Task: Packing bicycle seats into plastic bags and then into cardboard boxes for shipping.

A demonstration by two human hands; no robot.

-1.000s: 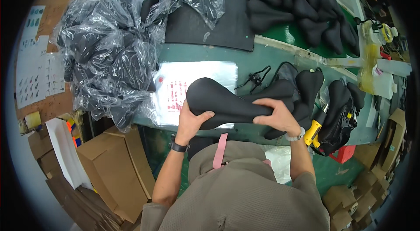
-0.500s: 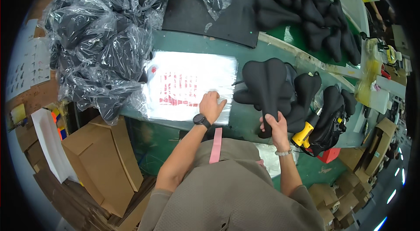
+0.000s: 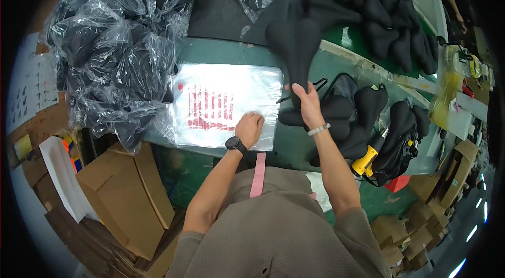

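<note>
My right hand (image 3: 309,105) grips the narrow nose of a black bicycle seat cover (image 3: 295,46). Its wide end points away from me, over the green table's middle. My left hand (image 3: 249,129), a black watch on its wrist, rests on a stack of clear plastic bags (image 3: 202,75) with red print. Its fingers are curled and bunched on the top bag near the stack's right edge; how much plastic they pinch is hard to see. Several more black seat covers (image 3: 368,102) with drawstrings lie at the right, some under my right forearm.
Bagged black covers (image 3: 121,52) are heaped on the left. Loose covers (image 3: 389,31) pile up at the far right behind a pale rail (image 3: 363,62). A yellow-handled tool (image 3: 364,161) sits near the right front edge. Cardboard boxes (image 3: 123,194) stand below left.
My right hand has lifted one seat cover off the right-hand group and carried it left and away from me. My left hand's fingers have drawn closer together on the bags.
</note>
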